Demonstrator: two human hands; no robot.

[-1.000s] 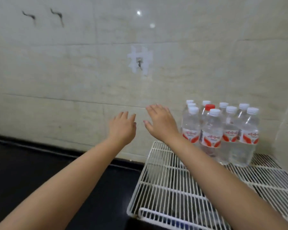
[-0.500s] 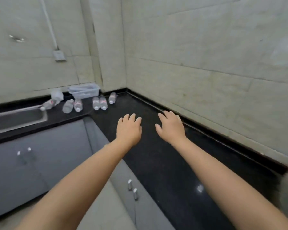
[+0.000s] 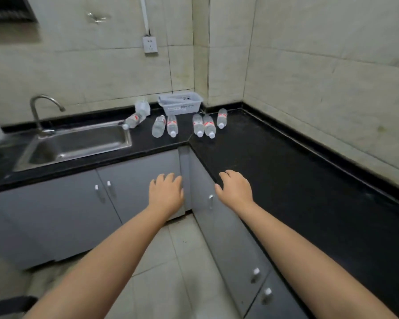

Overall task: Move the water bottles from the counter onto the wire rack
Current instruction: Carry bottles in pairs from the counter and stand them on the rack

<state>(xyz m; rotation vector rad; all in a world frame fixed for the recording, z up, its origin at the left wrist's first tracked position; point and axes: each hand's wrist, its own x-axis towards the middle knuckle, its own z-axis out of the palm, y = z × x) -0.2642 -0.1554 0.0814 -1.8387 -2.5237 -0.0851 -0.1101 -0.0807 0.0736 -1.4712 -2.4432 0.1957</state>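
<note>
Several clear water bottles with red-and-white labels lie on their sides on the black counter [image 3: 274, 162] in the far corner: one [image 3: 132, 120] by the sink, a pair [image 3: 165, 125] in the middle, another pair [image 3: 204, 125] to their right, and one [image 3: 221, 118] nearest the wall. My left hand [image 3: 165, 192] and my right hand [image 3: 235, 188] are stretched out palm down, empty, fingers loosely apart, well short of the bottles. The wire rack is out of view.
A steel sink [image 3: 78, 143] with a curved tap [image 3: 38, 111] sits at the left. A grey plastic basket [image 3: 180, 104] stands behind the bottles beside a crumpled plastic bag [image 3: 142, 107]. Grey cabinets [image 3: 67, 203] line the counter above a tiled floor [image 3: 166, 272]. A wall socket [image 3: 150, 44] hangs above.
My view has swung left from the wire rack with its standing bottles to the counter corner. The lying bottles and the sink are now nearer. Both hands stay empty.
</note>
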